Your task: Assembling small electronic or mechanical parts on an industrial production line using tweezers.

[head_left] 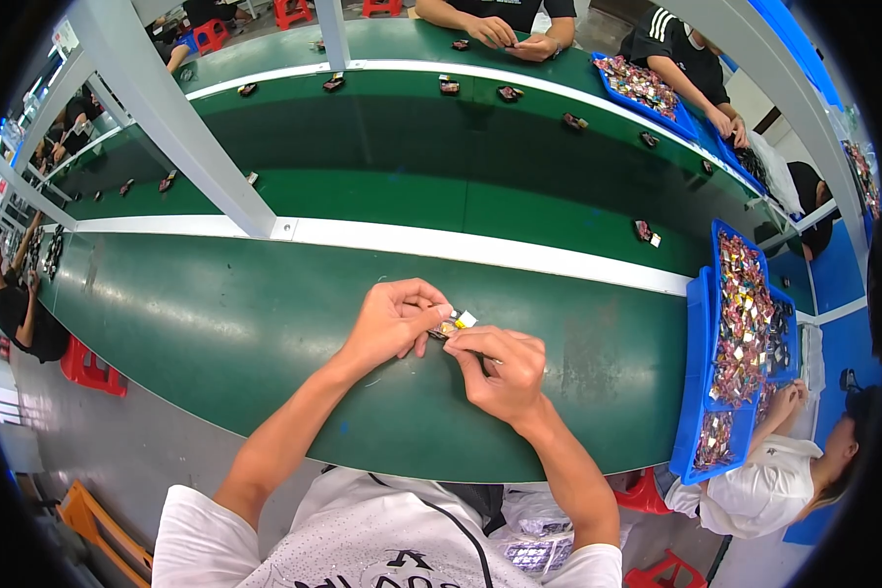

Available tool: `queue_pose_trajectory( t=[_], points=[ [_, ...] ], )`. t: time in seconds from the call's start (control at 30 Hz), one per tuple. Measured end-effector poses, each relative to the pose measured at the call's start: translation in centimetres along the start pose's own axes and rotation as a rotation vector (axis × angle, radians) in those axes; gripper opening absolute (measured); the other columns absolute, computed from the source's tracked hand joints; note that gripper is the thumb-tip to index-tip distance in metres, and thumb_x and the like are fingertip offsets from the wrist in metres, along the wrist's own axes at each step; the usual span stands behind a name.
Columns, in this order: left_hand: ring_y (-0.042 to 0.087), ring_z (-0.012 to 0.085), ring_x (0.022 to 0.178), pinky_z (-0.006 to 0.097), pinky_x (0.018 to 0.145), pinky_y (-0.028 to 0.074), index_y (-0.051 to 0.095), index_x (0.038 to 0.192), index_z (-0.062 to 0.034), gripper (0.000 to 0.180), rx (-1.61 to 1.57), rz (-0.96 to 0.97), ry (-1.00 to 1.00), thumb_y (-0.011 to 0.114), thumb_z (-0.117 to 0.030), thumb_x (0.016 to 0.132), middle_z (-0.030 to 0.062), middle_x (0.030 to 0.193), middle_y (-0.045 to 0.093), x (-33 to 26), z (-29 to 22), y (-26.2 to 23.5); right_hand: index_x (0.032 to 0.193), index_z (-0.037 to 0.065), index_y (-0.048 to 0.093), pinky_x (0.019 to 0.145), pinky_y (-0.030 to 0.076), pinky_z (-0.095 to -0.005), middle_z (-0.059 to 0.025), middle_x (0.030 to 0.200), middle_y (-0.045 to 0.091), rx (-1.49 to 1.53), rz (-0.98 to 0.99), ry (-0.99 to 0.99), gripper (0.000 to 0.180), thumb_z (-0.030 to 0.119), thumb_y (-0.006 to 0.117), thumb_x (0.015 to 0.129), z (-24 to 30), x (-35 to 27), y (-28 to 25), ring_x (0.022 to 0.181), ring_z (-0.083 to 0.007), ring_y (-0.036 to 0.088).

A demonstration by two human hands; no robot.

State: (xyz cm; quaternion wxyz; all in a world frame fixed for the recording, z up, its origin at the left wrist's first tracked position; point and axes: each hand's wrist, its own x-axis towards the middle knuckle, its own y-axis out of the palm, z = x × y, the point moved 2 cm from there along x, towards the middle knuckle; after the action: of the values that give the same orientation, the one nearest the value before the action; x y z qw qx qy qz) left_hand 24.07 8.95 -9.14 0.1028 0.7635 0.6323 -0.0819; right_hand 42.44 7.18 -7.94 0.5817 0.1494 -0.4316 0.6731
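Just above the green worktable [265,314], my left hand [397,318] pinches a small dark piece [448,329] with a yellow patch and a white tag. My right hand [500,365] closes on the same piece from the right, thumb and forefinger pressed together at its near edge. Fingers cover most of the piece, so its exact kind cannot be made out. A thin, light-coloured sliver shows beside the fingers of my right hand; what it is cannot be told.
Stacked blue trays [698,353] of small colourful pieces stand at the table's right end. Beyond a white rail [412,242] runs a green conveyor [363,191] with several small dark pieces. A grey post [181,122] rises at left. Other people work across and at both sides.
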Motion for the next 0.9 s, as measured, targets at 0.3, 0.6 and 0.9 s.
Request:
queue_pose_trajectory(
  t=[0.3, 0.6, 0.9],
  points=[
    [0.059, 0.0074, 0.051, 0.021, 0.039, 0.038, 0.067, 0.103, 0.0064, 0.019, -0.014, 0.039, -0.029, 0.073, -0.008, 0.092, 0.0069, 0.079, 0.071, 0.16, 0.33, -0.39, 0.084, 0.008, 0.072, 0.048, 0.043, -0.0273, -0.0034, 0.081, 0.075, -0.019, 0.018, -0.021, 0.020, -0.006, 0.078, 0.072, -0.03, -0.24, 0.16, 0.060, -0.0172, 0.068],
    [0.061, 0.0077, 0.053, 0.021, 0.041, 0.043, 0.066, 0.105, 0.0071, 0.017, 0.001, 0.095, -0.036, 0.070, -0.006, 0.095, 0.0068, 0.081, 0.070, 0.07, 0.04, -0.64, 0.084, 0.007, 0.072, 0.047, 0.041, -0.0256, -0.0045, 0.079, 0.076, -0.116, 0.079, -0.084, 0.019, -0.006, 0.079, 0.072, 0.49, -0.41, 0.24, 0.060, -0.0161, 0.070],
    [0.056, 0.0045, 0.053, 0.020, 0.039, 0.039, 0.066, 0.106, 0.0060, 0.019, 0.118, 0.020, -0.011, 0.071, -0.007, 0.094, 0.0046, 0.081, 0.069, -0.11, 0.06, -0.25, 0.084, 0.008, 0.073, 0.046, 0.039, -0.0257, -0.0040, 0.080, 0.076, -0.147, 0.053, -0.084, 0.020, -0.006, 0.080, 0.072, 0.46, -0.37, 0.30, 0.056, -0.0148, 0.066]
  ],
)
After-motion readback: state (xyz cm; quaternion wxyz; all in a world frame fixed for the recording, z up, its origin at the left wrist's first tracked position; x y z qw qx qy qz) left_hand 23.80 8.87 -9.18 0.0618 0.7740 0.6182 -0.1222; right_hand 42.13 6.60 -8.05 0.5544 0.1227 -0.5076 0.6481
